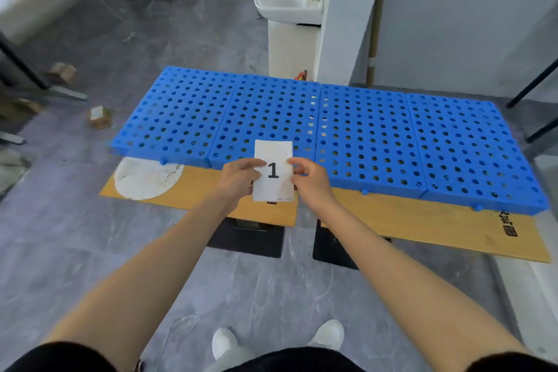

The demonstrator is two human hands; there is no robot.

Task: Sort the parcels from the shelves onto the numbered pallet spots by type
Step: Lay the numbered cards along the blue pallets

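A white card [273, 154] printed with a black "1" is held upright in front of me, over the near edge of the blue pallets. My left hand [238, 180] pinches its left edge and my right hand [308, 180] pinches its right edge. Behind the card lies a row of several blue perforated plastic pallets [362, 136], joined side by side on the floor, with nothing on them. No parcel sits on the pallets. A small brown parcel [99, 117] lies on the floor to the left of the pallets.
Yellow-brown boards [422, 220] stick out under the pallets' near edge, over two black bases [247, 238]. A white basin on a pedestal [287, 0] and a white pillar [347, 15] stand behind the pallets. Blurred shelving [36, 3] is at the left. Grey floor lies around my feet.
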